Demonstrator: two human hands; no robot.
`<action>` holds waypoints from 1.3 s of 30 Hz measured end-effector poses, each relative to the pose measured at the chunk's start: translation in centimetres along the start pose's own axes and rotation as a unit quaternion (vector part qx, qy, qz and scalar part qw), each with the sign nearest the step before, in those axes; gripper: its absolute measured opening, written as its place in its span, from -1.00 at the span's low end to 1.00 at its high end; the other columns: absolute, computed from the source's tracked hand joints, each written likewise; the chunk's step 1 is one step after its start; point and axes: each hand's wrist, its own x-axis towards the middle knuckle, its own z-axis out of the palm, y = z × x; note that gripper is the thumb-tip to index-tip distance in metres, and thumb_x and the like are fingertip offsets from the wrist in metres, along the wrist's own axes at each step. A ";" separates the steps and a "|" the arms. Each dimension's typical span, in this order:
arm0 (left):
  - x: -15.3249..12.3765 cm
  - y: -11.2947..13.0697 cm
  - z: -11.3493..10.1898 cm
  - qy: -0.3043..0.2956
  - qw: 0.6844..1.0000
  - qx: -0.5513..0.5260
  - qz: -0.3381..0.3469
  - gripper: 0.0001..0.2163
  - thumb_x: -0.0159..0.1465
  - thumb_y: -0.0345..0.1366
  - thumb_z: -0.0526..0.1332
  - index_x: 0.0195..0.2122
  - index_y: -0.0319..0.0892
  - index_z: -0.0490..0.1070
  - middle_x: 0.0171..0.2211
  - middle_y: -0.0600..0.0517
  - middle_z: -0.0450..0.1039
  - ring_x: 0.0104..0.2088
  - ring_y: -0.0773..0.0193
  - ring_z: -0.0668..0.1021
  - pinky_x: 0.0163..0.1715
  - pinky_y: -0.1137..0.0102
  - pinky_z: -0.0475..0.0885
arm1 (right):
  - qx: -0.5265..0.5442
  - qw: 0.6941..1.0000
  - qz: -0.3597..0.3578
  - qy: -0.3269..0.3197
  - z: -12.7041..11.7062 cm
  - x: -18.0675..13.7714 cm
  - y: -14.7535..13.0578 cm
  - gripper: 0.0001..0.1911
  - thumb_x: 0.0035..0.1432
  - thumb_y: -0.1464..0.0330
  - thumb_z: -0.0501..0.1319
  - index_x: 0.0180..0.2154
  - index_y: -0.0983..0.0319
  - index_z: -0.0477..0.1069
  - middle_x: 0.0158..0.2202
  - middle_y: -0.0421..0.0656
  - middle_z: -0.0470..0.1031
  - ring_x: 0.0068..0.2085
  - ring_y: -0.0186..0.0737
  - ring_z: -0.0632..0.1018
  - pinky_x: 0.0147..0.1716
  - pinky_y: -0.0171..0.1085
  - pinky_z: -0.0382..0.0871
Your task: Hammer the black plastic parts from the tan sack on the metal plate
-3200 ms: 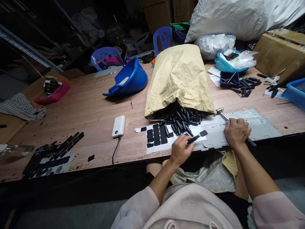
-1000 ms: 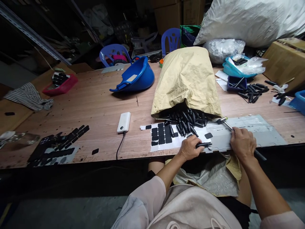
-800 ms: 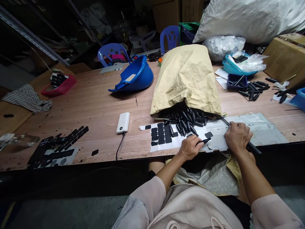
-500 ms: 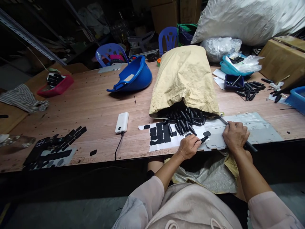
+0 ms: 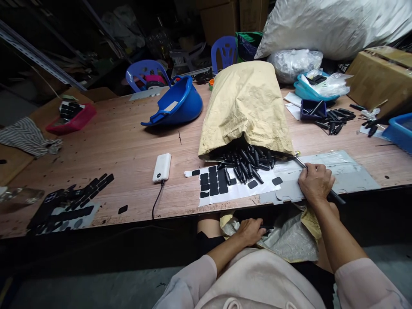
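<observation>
My left hand point(image 5: 250, 232) is below the table edge, over a sack point(image 5: 283, 240) on the lap. Its fingers are closed, with a slim black plastic piece point(image 5: 268, 227) at the tips; the grip is partly hidden. My right hand point(image 5: 317, 183) is wrapped around a screwdriver-like tool with a metal shaft point(image 5: 300, 162) and a dark handle point(image 5: 337, 197), resting over a grey board point(image 5: 354, 174). Many similar black pieces point(image 5: 246, 163) spill from the mouth of a large yellowish paper sack point(image 5: 244, 98) onto a white sheet of black stickers point(image 5: 213, 180).
A white power bank point(image 5: 162, 167) with a cable lies left of the sheet. Farther back are a blue basin point(image 5: 182, 103) and a red tray point(image 5: 72, 122). On the right stand a small dark box point(image 5: 312, 110), loose black pieces point(image 5: 339, 118) and a carton point(image 5: 383, 77).
My left hand has moved down from above the sticker sheet to the lap sack, taking a black piece along. My right hand keeps its hold on the tool. The view has shifted slightly.
</observation>
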 end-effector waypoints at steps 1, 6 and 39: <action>0.3 -0.1 -0.2 -0.019 1.000 0.010 -0.020 -0.76 0.45 -0.13 0.25 0.05 -0.08 0.56 -0.01 -0.15 0.71 0.02 -0.08 0.72 0.00 0.15 0.59 | -0.002 1.000 0.001 -0.002 -0.1 0.0 0.0 -0.62 0.38 0.28 0.09 0.03 0.25 0.60 -0.01 0.10 0.48 -0.08 0.03 0.35 -0.17 -0.08 0.08; 0.8 0.1 -0.4 -0.051 0.998 0.032 -0.034 -0.74 0.44 -0.21 0.23 0.11 -0.09 0.55 0.03 -0.19 0.69 0.07 -0.11 0.71 0.02 0.11 0.59 | -0.003 1.000 0.008 -0.005 -0.3 0.0 -0.2 -0.61 0.40 0.29 0.07 0.03 0.25 0.61 -0.01 0.11 0.49 -0.08 0.03 0.38 -0.17 -0.08 0.11; -1.3 2.1 -12.5 0.449 0.892 -0.044 0.015 -0.89 0.43 -0.30 0.30 -0.04 -0.09 0.50 -0.16 -0.03 0.63 -0.15 0.08 0.58 -0.11 0.23 0.41 | -0.009 1.000 0.009 -0.010 -0.2 -0.1 -0.3 -0.62 0.42 0.28 0.08 0.06 0.24 0.60 0.01 0.10 0.49 -0.07 0.02 0.37 -0.17 -0.10 0.05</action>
